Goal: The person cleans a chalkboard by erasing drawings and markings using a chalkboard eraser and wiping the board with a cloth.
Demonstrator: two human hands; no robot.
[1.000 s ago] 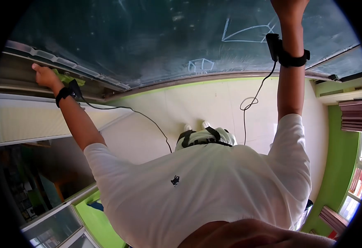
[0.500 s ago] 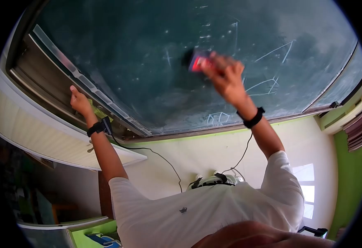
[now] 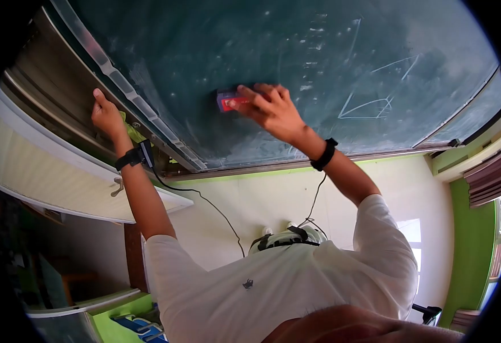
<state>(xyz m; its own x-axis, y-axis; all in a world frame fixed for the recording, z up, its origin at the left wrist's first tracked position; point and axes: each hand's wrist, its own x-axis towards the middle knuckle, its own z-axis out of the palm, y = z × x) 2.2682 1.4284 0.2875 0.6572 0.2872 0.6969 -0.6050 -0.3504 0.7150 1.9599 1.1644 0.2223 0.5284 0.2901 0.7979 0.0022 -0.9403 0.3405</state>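
My right hand is closed around a chalkboard eraser, a block with a red and purple cover. The eraser lies against the green chalkboard, left of several white chalk lines. At the left, my left hand is closed with its thumb pointing up, beside the board's brown frame. Its curled fingers are partly hidden, and I cannot see what they hold. Something yellow-green shows just past the left wrist.
A white cabinet or door panel with a metal handle stands below my left arm. Black cables hang from both wrists toward my waist. A pale floor lies under the board, with a green wall at right.
My right hand has swept left and slightly down with the eraser. A small chalk cross left of the figures no longer shows. The view has shifted; my left hand stays by the frame.
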